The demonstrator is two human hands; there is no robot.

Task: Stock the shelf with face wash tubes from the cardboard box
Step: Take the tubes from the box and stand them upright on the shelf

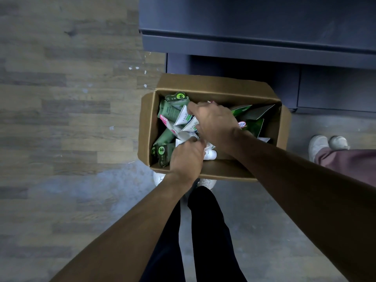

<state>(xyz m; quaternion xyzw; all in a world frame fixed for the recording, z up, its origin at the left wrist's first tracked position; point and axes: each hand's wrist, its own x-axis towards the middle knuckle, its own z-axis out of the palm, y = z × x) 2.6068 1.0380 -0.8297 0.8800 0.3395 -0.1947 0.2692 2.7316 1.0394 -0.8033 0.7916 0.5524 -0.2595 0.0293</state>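
The left hand (186, 159) is reaching into the open brown cardboard box (213, 171), and its fingers are curling down among the white face wash tubes (188, 123) near the box's front wall. The grip seems to be closing on one white tube, but the fingers are hiding the contact, so I cannot tell it surely. The right hand (213, 123) is lying over the middle of the box, knuckles up, with the index finger stretching toward the back left corner and touching the white tubes there. Whether this grip is holding something, I cannot tell.

Inside the box, dark green face wash tubes (166, 139) are lying in a loose heap along the left wall, and green flat packets (252, 123) are leaning at the right side. The box is standing on the grey wooden floor (61, 98), just in front of the dark blue metal shelf (254, 41). To the right of the box, another person's pale shoes (325, 144) are standing.
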